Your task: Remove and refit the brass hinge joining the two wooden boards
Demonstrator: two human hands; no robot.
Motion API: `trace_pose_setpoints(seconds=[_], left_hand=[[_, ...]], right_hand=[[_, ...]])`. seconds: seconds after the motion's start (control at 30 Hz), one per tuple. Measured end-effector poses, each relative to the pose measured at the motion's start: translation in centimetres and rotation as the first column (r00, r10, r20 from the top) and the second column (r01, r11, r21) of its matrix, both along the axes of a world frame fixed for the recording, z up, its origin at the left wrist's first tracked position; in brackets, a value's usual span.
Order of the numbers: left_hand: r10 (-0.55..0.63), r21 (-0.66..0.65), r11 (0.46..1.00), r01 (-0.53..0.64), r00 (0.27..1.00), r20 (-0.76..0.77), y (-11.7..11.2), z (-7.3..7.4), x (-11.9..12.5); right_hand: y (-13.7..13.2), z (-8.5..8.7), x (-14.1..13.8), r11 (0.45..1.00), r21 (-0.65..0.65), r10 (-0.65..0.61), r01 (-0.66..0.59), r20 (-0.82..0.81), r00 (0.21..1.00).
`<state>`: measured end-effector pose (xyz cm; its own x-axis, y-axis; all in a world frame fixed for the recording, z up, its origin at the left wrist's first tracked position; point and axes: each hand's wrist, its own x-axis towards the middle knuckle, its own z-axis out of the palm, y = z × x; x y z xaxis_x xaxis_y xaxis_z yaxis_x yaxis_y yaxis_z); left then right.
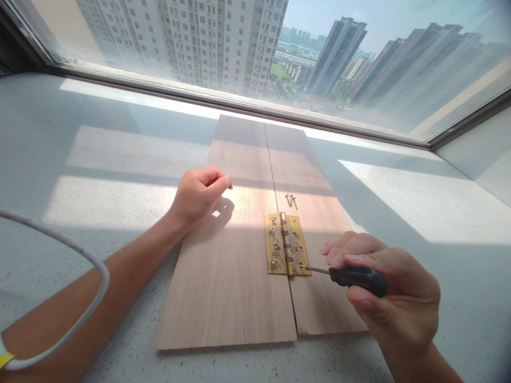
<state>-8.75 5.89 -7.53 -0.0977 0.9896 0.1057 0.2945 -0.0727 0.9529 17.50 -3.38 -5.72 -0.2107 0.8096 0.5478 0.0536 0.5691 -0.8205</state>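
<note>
My right hand (pixel 393 298) grips the black handle of a screwdriver (pixel 357 280). Its metal shaft points left, and the tip meets a screw (pixel 302 265) at the lowest hole of the hinge's right leaf. The worn brass hinge (pixel 286 244) straddles the seam between the left wooden board (pixel 231 287) and the right wooden board (pixel 327 298). Several screws sit in its left leaf, some standing proud. A few loose screws (pixel 291 201) lie on the right board above the hinge. Over the left board, my left hand (pixel 203 194) is closed, fingers curled; whatever may be inside is hidden.
Both boards lie on a speckled white sill (pixel 107 213) with sunlit patches. Behind them runs a dark window frame (pixel 247 106), with tall buildings outside. A white cable (pixel 99 266) loops across the left foreground, in front of my left forearm.
</note>
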Motion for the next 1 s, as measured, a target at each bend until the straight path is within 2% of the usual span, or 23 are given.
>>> trace_pose_setpoints(seconds=[0.1,0.27,0.37,0.63,0.73,1.0], left_hand=[[0.002,-0.002,1.0,-0.002,1.0,0.008,-0.01,0.05,0.06],[0.009,0.004,1.0,-0.009,1.0,0.008,-0.04,0.03,0.12],[0.007,-0.004,1.0,-0.007,1.0,0.011,-0.03,0.05,0.11],[0.019,-0.016,1.0,-0.019,0.999,0.042,0.05,-0.02,0.07],[0.027,-0.015,1.0,-0.026,0.998,0.049,0.02,0.06,0.16],[0.023,-0.008,1.0,-0.022,0.999,0.037,0.05,0.06,0.17]], right_hand=[[0.17,0.06,0.41,0.999,-0.001,0.047,-0.047,0.054,0.997],[0.11,0.22,0.58,1.0,0.007,-0.007,0.007,0.098,0.995],[-0.05,0.21,0.47,1.0,0.016,0.0,-0.002,0.121,0.993],[-0.25,0.25,-0.06,0.997,-0.023,-0.08,0.079,-0.052,0.995],[-0.3,0.33,0.04,0.997,-0.012,-0.083,0.082,-0.051,0.995],[-0.15,-0.27,0.76,0.994,-0.109,0.023,-0.027,-0.045,0.999]])
